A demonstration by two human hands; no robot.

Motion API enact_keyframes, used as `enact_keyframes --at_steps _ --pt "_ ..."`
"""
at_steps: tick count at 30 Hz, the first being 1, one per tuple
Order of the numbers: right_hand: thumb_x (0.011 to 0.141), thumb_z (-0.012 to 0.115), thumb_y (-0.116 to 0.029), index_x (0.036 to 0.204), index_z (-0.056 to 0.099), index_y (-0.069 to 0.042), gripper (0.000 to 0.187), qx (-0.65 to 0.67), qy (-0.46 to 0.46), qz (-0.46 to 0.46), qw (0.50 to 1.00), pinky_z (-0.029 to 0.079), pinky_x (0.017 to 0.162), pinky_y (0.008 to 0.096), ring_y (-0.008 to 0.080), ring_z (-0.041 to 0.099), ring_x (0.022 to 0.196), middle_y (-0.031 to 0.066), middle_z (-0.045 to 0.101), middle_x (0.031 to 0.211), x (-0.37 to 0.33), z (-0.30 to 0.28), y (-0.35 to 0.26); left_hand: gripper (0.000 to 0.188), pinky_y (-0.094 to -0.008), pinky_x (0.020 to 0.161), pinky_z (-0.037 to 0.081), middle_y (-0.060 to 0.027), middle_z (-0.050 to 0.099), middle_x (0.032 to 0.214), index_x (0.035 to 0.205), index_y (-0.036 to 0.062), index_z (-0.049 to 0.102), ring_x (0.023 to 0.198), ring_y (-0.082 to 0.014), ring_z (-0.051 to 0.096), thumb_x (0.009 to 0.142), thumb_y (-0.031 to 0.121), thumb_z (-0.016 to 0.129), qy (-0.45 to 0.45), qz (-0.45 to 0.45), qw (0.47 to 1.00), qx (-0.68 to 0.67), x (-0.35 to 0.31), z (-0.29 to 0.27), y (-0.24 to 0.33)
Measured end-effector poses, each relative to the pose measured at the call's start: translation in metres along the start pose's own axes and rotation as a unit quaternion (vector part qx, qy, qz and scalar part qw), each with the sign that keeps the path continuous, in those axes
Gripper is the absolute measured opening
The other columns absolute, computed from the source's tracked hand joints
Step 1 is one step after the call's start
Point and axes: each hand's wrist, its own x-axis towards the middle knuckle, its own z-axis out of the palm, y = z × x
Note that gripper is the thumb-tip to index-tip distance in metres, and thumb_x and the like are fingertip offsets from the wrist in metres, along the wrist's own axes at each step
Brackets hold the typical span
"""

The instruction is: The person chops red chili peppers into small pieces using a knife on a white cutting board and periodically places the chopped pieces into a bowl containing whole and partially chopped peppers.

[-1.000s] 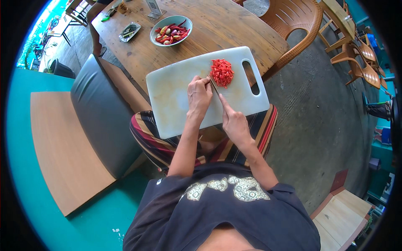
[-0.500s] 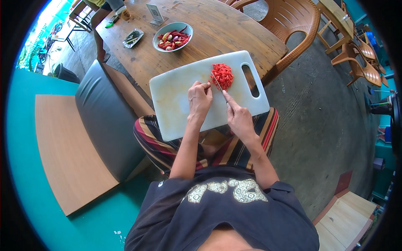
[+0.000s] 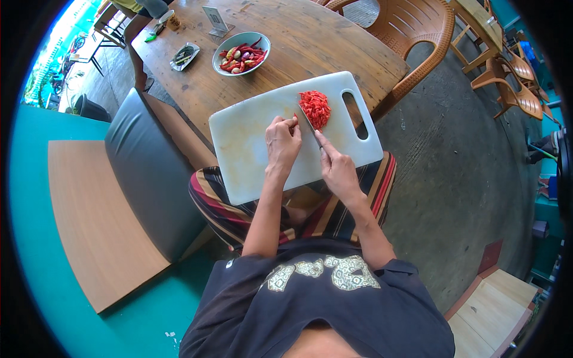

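Note:
A white cutting board [image 3: 250, 161] rests across my lap, its far edge against the wooden table. My right hand [image 3: 341, 170] grips a knife [image 3: 307, 117], its blade angled along the left side of a heap of finely chopped red chili [image 3: 315, 110]. Just left of the blade, my left hand [image 3: 283, 142] is closed in a pinch on the board. A small red chili end [image 3: 295, 116] pokes out from its fingertips; the rest of that piece is hidden by the fingers.
On the wooden table [image 3: 310, 42] stand a bowl [image 3: 238, 37] of whole red chilies and small bulbs, a small dish [image 3: 191, 49], a sign stand [image 3: 216, 20] and a cup [image 3: 172, 21]. A grey-backed seat [image 3: 158, 173] is at left, a brown chair [image 3: 427, 27] at far right.
The knife blade has come slightly away from the heap's middle to its left edge. The red chili end now shows more plainly above my left fingertips. The whole view has shifted a little.

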Motion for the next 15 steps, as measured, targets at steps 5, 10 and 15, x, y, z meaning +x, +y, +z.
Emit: enact_keyframes --at_steps 5,10,15 --pt "0.096 0.052 -0.009 0.143 0.051 -0.017 0.048 -0.013 -0.01 -0.01 1.0 0.051 0.065 0.0522 0.0438 0.065 0.069 0.0281 0.063 0.073 -0.003 0.0 -0.007 0.016 -0.039 0.076 0.051 -0.0171 0.067 0.085 0.096 -0.0006 0.076 0.078 -0.0316 0.066 0.084 0.007 0.068 -0.012 -0.029 0.999 -0.031 0.001 0.0 0.004" --pt "0.096 0.052 -0.008 0.143 0.052 -0.016 0.048 -0.02 -0.026 0.005 0.999 0.051 0.065 0.0527 0.0434 0.065 0.068 0.0283 0.063 0.072 -0.005 0.0 -0.011 0.016 -0.0393 0.077 0.051 -0.0169 0.067 0.086 0.096 -0.0009 0.076 0.079 -0.0317 0.066 0.085 0.007 0.067 -0.024 -0.023 0.999 -0.02 0.003 -0.003 0.008" --pt "0.095 0.053 -0.008 0.143 0.051 -0.015 0.048 -0.007 -0.025 -0.009 1.0 0.051 0.066 0.0536 0.0436 0.066 0.069 0.0287 0.063 0.073 -0.004 0.001 -0.004 0.016 -0.0399 0.076 0.051 -0.0173 0.066 0.087 0.097 -0.0014 0.075 0.079 -0.0323 0.066 0.085 0.007 0.067 -0.033 -0.035 0.998 -0.027 0.002 -0.002 0.004"
